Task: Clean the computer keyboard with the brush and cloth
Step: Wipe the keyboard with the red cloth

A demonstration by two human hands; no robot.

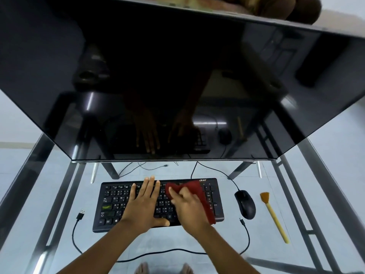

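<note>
A black keyboard lies on the glass desk in front of a large dark monitor. My left hand rests flat on the middle keys, fingers spread and pointing away from me. My right hand presses a dark red cloth onto the right half of the keyboard, covering the keys there. A brush with a yellow handle and orange bristles lies on the desk at the far right, apart from both hands.
A black mouse sits between keyboard and brush, its cable running back under the monitor. A loose black USB cable loops around the desk's front. The glass desk has metal frame rails at both sides. Bare feet show below.
</note>
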